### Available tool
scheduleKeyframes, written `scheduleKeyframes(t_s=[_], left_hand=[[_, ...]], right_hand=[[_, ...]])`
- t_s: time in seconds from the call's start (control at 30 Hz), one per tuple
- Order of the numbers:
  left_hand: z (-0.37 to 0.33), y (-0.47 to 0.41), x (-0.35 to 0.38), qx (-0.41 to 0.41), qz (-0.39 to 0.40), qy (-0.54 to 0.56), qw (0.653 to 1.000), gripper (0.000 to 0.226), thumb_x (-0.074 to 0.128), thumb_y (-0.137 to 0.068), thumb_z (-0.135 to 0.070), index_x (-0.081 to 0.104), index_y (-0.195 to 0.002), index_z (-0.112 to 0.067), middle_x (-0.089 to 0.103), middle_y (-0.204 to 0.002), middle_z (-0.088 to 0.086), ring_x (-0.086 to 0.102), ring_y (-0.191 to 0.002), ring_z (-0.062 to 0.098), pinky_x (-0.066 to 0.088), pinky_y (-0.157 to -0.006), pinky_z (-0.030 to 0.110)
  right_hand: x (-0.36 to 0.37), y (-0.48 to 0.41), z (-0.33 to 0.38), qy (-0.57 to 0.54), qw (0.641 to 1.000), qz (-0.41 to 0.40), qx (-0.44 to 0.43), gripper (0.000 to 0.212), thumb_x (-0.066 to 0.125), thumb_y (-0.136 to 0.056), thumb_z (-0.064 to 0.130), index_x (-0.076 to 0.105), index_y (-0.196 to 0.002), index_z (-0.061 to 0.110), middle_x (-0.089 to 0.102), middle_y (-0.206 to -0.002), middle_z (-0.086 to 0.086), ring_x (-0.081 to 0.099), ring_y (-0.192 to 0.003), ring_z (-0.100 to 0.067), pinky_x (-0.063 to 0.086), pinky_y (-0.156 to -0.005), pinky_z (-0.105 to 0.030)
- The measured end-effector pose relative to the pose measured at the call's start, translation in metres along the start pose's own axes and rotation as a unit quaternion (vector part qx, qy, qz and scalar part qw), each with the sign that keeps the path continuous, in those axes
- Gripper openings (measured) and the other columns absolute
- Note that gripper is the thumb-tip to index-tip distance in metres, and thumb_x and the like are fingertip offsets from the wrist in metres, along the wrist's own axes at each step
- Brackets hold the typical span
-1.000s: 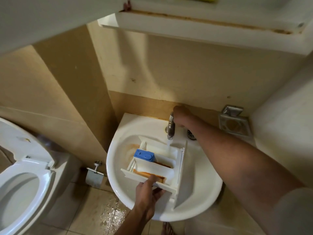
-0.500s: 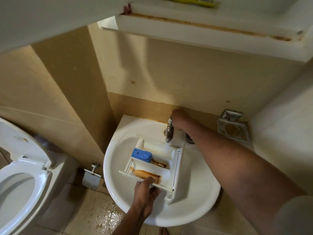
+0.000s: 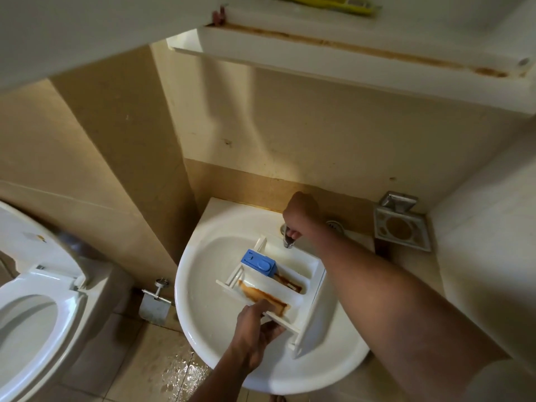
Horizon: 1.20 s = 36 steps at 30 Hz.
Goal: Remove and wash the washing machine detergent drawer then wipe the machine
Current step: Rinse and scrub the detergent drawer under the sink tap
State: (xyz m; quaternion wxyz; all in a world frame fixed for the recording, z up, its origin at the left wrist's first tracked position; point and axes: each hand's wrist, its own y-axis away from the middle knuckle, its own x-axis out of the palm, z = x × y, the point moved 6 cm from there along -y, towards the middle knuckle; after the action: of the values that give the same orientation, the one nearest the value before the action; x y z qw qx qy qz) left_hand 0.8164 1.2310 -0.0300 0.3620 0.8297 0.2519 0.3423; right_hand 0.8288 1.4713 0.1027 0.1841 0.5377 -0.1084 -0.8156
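Note:
The white detergent drawer [image 3: 307, 271] lies in the white sink [image 3: 203, 285], under the tap [image 3: 288, 237]. It has a blue cap [image 3: 257, 262] at its far left and brown stains in two compartments. My left hand [image 3: 255, 335] grips the drawer's near edge. My right hand [image 3: 300, 214] is closed around the top of the metal tap at the back of the sink. No water stream shows below the spout.
A toilet [image 3: 37, 300] with its lid up stands at the left. A toilet-roll holder [image 3: 155, 303] hangs on the wall between toilet and sink. A metal soap holder [image 3: 400, 227] sits on the right wall. A white cabinet [image 3: 348, 59] overhangs above. The floor tiles [image 3: 174, 375] below are wet.
The water that ran onto the drawer one second ago has stopped. My right hand stayed on the tap and my left hand kept hold of the drawer.

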Motion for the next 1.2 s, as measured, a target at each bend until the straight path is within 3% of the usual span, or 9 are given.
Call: scheduleKeyframes(t_s=[0.2,0.3,0.37,0.5,0.63,0.83,0.97,1.1,1.2], left_hand=[[-0.022,-0.003,-0.021,0.020,-0.004,-0.117,0.993,0.033,0.053,-0.091,-0.018,0.068,-0.115,0.000,0.075,-0.095,0.019,0.072,-0.079,0.035,0.059,-0.068,0.039],[-0.037,-0.008,-0.024,0.014,-0.003,-0.166,0.986,0.038,0.055,-0.089,-0.027,0.067,-0.112,0.001,0.071,-0.089,0.019,0.067,-0.072,0.031,0.054,-0.065,0.035],[-0.043,-0.016,-0.025,-0.001,0.015,-0.177,0.984,0.054,0.064,-0.077,-0.037,0.064,-0.118,-0.001,0.068,-0.092,0.021,0.065,-0.078,0.033,0.055,-0.074,0.041],[-0.057,-0.025,-0.018,-0.024,0.085,-0.232,0.969,0.047,0.058,-0.088,-0.034,0.053,-0.127,-0.008,0.063,-0.106,0.023,0.062,-0.093,0.033,0.054,-0.086,0.044],[-0.070,-0.034,0.000,-0.063,0.141,-0.342,0.927,0.062,0.063,-0.078,-0.047,0.054,-0.130,-0.015,0.065,-0.119,0.023,0.064,-0.102,0.034,0.054,-0.094,0.045],[-0.102,-0.051,0.017,-0.118,0.160,-0.521,0.830,0.092,0.081,-0.059,-0.074,0.062,-0.131,-0.019,0.069,-0.126,0.014,0.068,-0.115,0.035,0.052,-0.104,0.050],[-0.134,-0.057,0.042,-0.097,0.147,-0.514,0.839,0.068,0.071,-0.087,-0.051,0.057,-0.135,-0.005,0.066,-0.126,0.020,0.071,-0.101,0.036,0.058,-0.094,0.050],[-0.159,-0.059,0.069,0.023,0.137,-0.534,0.834,0.034,0.061,-0.101,-0.018,0.062,-0.129,0.000,0.069,-0.119,0.024,0.071,-0.073,0.029,0.060,-0.055,0.030],[-0.176,-0.054,0.087,0.171,0.082,-0.558,0.808,0.025,0.063,-0.097,-0.005,0.066,-0.120,0.005,0.072,-0.111,0.025,0.069,-0.076,0.028,0.059,-0.062,0.032]], right_hand=[[-0.009,-0.005,-0.020,-0.093,0.993,0.063,-0.032,0.027,0.054,-0.098,0.028,0.063,-0.101,0.003,0.068,-0.065,-0.018,0.068,-0.055,-0.029,0.058,-0.055,-0.034],[-0.013,-0.003,-0.051,-0.077,0.995,0.049,-0.038,0.057,0.047,-0.089,0.062,0.067,-0.078,0.010,0.067,-0.066,-0.013,0.064,-0.060,-0.027,0.053,-0.061,-0.035],[-0.008,0.004,-0.082,-0.059,0.997,0.046,-0.033,0.051,0.051,-0.084,0.060,0.060,-0.066,0.013,0.064,-0.069,-0.011,0.063,-0.068,-0.027,0.053,-0.066,-0.037],[0.016,0.049,-0.146,-0.087,0.982,0.157,0.061,0.044,0.062,-0.087,0.053,0.061,-0.108,0.014,0.065,-0.102,-0.007,0.066,-0.089,-0.024,0.055,-0.065,-0.031],[0.057,0.101,-0.168,-0.361,0.866,0.302,0.169,0.050,0.070,-0.086,0.043,0.057,-0.125,0.014,0.065,-0.121,-0.016,0.066,-0.105,-0.035,0.058,-0.080,-0.046],[0.085,0.137,-0.180,-0.556,0.765,0.234,0.226,0.026,0.052,-0.091,0.001,0.063,-0.115,0.001,0.072,-0.101,-0.023,0.069,-0.088,-0.035,0.058,-0.078,-0.047],[0.103,0.158,-0.182,-0.622,0.722,0.158,0.258,0.030,0.052,-0.091,-0.001,0.059,-0.120,-0.001,0.068,-0.109,-0.027,0.066,-0.096,-0.039,0.058,-0.068,-0.044],[0.118,0.176,-0.172,-0.712,0.644,0.047,0.277,0.032,0.051,-0.088,-0.004,0.057,-0.118,0.004,0.069,-0.101,-0.024,0.066,-0.091,-0.038,0.058,-0.067,-0.042],[0.120,0.184,-0.157,-0.763,0.586,-0.016,0.273,0.033,0.052,-0.088,-0.005,0.058,-0.119,0.006,0.069,-0.102,-0.022,0.067,-0.091,-0.036,0.058,-0.060,-0.038]])
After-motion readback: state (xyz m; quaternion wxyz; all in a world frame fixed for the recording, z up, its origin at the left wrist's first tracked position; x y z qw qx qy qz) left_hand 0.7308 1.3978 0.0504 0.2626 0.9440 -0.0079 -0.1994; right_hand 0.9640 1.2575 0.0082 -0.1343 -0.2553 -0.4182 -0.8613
